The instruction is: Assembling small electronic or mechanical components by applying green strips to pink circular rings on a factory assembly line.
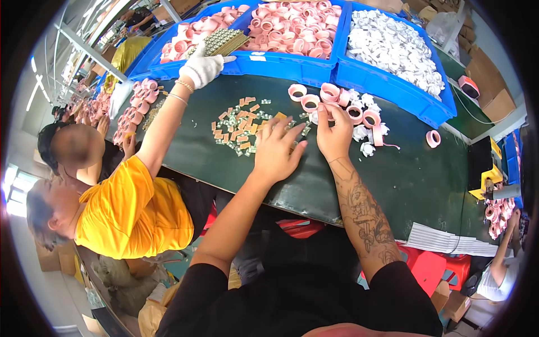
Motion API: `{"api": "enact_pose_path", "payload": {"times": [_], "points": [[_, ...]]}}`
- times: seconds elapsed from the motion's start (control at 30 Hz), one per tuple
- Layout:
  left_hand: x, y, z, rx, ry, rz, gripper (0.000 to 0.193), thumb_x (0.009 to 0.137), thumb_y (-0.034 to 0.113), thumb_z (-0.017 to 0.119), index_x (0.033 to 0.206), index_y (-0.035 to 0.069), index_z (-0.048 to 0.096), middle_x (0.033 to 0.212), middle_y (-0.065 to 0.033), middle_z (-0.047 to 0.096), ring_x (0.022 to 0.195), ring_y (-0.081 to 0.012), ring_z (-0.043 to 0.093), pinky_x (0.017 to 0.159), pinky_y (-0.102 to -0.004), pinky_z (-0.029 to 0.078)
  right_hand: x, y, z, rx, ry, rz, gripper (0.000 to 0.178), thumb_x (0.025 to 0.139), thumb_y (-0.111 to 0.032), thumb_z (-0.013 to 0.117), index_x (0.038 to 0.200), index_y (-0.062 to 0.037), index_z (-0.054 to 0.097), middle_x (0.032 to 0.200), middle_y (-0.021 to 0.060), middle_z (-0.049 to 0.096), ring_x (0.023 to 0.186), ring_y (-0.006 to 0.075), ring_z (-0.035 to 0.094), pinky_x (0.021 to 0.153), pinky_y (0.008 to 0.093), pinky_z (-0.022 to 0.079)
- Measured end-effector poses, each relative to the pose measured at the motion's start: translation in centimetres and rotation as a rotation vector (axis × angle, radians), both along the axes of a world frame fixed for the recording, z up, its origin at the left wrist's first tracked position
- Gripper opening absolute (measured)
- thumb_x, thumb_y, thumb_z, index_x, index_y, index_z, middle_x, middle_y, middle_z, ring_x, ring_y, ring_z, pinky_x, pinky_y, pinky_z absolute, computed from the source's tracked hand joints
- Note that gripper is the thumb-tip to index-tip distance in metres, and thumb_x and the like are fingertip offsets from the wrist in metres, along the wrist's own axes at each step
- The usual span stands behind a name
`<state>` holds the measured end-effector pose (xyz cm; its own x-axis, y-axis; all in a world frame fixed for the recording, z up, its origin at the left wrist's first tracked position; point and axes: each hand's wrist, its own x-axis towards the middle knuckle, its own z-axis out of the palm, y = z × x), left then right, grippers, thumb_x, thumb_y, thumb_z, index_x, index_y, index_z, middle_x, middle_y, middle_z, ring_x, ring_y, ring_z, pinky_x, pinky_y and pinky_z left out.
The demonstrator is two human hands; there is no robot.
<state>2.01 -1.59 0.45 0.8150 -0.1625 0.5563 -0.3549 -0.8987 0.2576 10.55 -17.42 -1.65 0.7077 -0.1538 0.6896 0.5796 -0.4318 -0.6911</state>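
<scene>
My left hand (276, 150) is over a loose pile of small orange and silver pieces (238, 126) on the dark green table, its fingers spread and nothing visible in its grasp. To its right, my right hand (334, 133) has thumb and fingers pinched together; whatever they hold is hidden. Just beyond that hand lie several pink ring-shaped housings (310, 102), open side up. White plastic parts (367, 149) are scattered among the rings to the right. One pink ring (433, 139) lies apart, farther right.
Blue bins of pink housings (300, 28) and white parts (393, 50) line the table's far side. At left, a co-worker in yellow (140, 208) reaches across with a gloved hand (202, 68) at a stack of small boards (224, 42). A yellow-black device (487, 168) stands right.
</scene>
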Motion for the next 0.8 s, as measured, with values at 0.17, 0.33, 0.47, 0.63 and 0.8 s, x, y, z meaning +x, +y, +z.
{"api": "enact_pose_path", "payload": {"times": [0.17, 0.33, 0.47, 0.63, 0.8], "points": [[3.1, -0.6, -1.6, 0.237, 0.130, 0.044, 0.049, 0.098, 0.049, 0.060, 0.144, 0.030, 0.062, 0.158, -0.0173, 0.046, 0.143, -0.0406, 0.041, 0.114, -0.0578, 0.032, 0.5, -0.3, -0.6, 0.085, 0.012, 0.007, 0.012, 0.093, -0.015, 0.072, 0.089, -0.0040, 0.073, 0.083, 0.0076, 0.071, 0.076, 0.0262, 0.066, 0.072, 0.0391, 0.049], [4.2, 1.1, -2.6, 0.177, 0.139, 0.089, 0.048, 0.096, 0.049, 0.062, 0.140, 0.031, 0.065, 0.153, -0.0193, 0.052, 0.144, -0.0404, 0.041, 0.116, -0.0590, 0.029, 0.6, -0.2, -0.8, 0.074, 0.026, 0.017, 0.011, 0.092, -0.013, 0.072, 0.086, -0.0040, 0.071, 0.081, 0.0081, 0.070, 0.076, 0.0267, 0.065, 0.071, 0.0386, 0.049], [4.5, 2.4, -2.8, 0.203, 0.140, 0.152, 0.048, 0.096, 0.048, 0.063, 0.140, 0.030, 0.065, 0.152, -0.0196, 0.053, 0.144, -0.0408, 0.042, 0.116, -0.0604, 0.028, 0.8, 0.3, -1.1, 0.029, 0.064, 0.017, 0.013, 0.091, -0.016, 0.073, 0.084, -0.0050, 0.070, 0.079, 0.0064, 0.069, 0.075, 0.0262, 0.065, 0.072, 0.0401, 0.046], [4.7, 1.0, -2.3, 0.114, 0.111, 0.047, 0.048, 0.094, 0.047, 0.066, 0.137, 0.027, 0.067, 0.150, -0.0169, 0.056, 0.147, -0.0393, 0.040, 0.114, -0.0657, 0.031, 0.8, 0.5, -1.5, -0.026, 0.052, -0.006, 0.014, 0.090, -0.018, 0.074, 0.083, -0.0062, 0.070, 0.079, 0.0052, 0.069, 0.076, 0.0255, 0.065, 0.074, 0.0411, 0.042], [5.8, 1.0, -2.5, 0.123, 0.144, 0.075, 0.049, 0.092, 0.045, 0.067, 0.136, 0.024, 0.068, 0.147, -0.0167, 0.059, 0.146, -0.0400, 0.043, 0.115, -0.0651, 0.032, 0.6, 0.7, -1.4, -0.037, 0.084, -0.007, 0.014, 0.091, -0.019, 0.074, 0.083, -0.0075, 0.071, 0.078, 0.0043, 0.068, 0.078, 0.0254, 0.065, 0.076, 0.0410, 0.041]]}}
